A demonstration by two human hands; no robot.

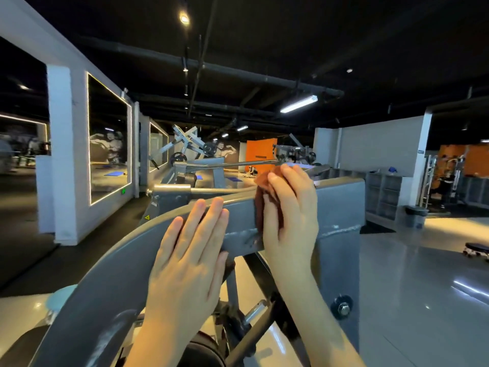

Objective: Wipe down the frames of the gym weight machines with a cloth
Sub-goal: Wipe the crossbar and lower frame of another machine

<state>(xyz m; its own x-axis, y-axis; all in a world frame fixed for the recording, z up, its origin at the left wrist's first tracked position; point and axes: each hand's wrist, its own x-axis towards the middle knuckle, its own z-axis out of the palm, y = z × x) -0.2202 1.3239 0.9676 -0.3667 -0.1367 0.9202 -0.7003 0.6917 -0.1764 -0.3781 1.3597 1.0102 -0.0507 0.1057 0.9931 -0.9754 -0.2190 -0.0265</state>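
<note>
A grey curved steel frame (116, 260) of a weight machine rises from lower left to the middle of the view. My left hand (189, 258) lies flat on the frame's side, fingers straight and together. My right hand (288, 215) presses a reddish-brown cloth (262, 181) against the frame just right of the left hand, with its fingers wrapped over the frame's top edge. The cloth shows above and left of the fingers; most of it is hidden under the hand.
A grey upright plate with a bolt (341, 308) stands right of my arm. More weight machines (190, 157) stand behind, beside mirrored walls (108, 139). A bin (416, 215), lockers (383, 194) and a black stool (476, 250) are at right.
</note>
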